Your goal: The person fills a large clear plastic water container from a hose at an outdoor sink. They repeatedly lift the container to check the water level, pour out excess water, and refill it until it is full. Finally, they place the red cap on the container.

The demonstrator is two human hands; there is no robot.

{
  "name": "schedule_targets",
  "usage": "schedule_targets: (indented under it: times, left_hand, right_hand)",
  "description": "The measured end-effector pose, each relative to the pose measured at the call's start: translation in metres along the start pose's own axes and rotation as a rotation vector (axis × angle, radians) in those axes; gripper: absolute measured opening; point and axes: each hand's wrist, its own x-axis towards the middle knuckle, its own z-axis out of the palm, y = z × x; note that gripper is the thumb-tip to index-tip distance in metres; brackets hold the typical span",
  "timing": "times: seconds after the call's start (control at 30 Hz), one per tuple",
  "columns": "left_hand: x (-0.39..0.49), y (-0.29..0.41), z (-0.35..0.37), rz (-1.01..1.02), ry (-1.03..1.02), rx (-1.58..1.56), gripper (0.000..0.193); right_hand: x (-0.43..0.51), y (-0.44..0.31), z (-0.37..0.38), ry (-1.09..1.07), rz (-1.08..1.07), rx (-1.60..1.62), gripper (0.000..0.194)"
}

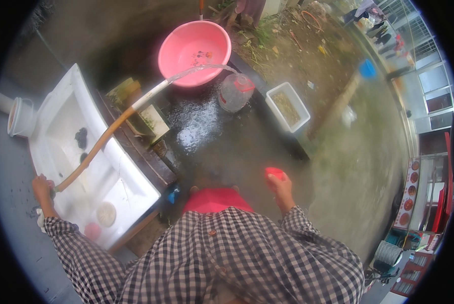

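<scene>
My left hand is at the tap end of a brown hose, at the left edge of a white sink; whether its fingers grip the tap is too small to tell. From the hose's white end, water arcs over a pink basin towards the mouth of a clear plastic jug on the wet ground. My right hand holds a small red cup or cap out in front of me, apart from the jug.
A white rectangular tub stands on the dark kerb beside a soil bed. A white bucket is at the sink's far left. Mossy blocks stand beside the sink. A blue container lies farther off at the right.
</scene>
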Motion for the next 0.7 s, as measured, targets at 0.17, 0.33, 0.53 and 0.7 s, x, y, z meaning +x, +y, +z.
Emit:
schedule_targets:
  times: [0.17, 0.33, 0.53, 0.7]
  left_hand:
    - [0.056, -0.067, -0.012, 0.025, 0.026, -0.105, 0.024]
    - [0.055, -0.070, -0.004, 0.005, 0.042, -0.228, 0.020]
    - [0.035, -0.043, -0.009, -0.050, 0.089, -0.065, 0.025]
    - [0.021, -0.025, 0.005, -0.016, 0.071, 0.003, 0.032]
  right_hand:
    - [0.008, 0.010, -0.012, 0.023, 0.029, 0.063, 0.033]
    - [0.004, 0.014, -0.026, 0.082, 0.032, 0.070, 0.032]
    - [0.006, 0.015, -0.036, 0.097, 0.058, 0.037, 0.031]
    - [0.005, 0.013, -0.039, 0.138, 0.054, 0.026, 0.033]
